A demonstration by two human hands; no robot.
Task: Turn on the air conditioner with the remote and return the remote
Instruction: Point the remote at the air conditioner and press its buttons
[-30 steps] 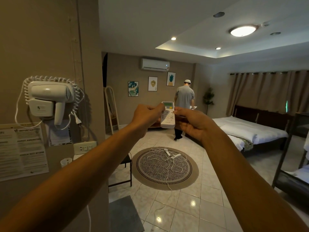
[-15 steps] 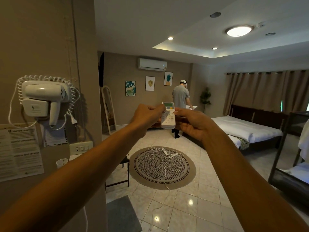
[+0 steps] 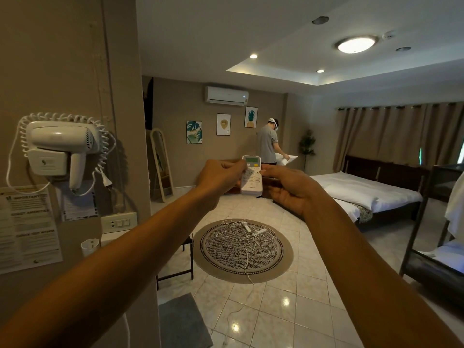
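Both arms reach out in front of me at chest height. A white remote [image 3: 251, 182] with a small greenish screen stands upright between my hands, its buttons facing me. My left hand [image 3: 221, 178] grips its left edge with the thumb on the buttons. My right hand [image 3: 288, 188] holds its right edge, thumb tip near the upper buttons. The white air conditioner [image 3: 226, 95] hangs high on the far wall, above and beyond the remote, with a small light showing at its right end.
A wall column with a hairdryer [image 3: 60, 149], notices and a socket [image 3: 119, 222] stands close on my left. A round rug [image 3: 281, 257] with tangled white cables lies on the tiled floor. A bed [image 3: 364, 189] is right; a person [image 3: 267, 144] handles a pillow at the far wall.
The camera has shifted slightly. My hands keep hold of the remote in about the same place. A small light now shows on the air conditioner. The far person has turned right with a pillow.
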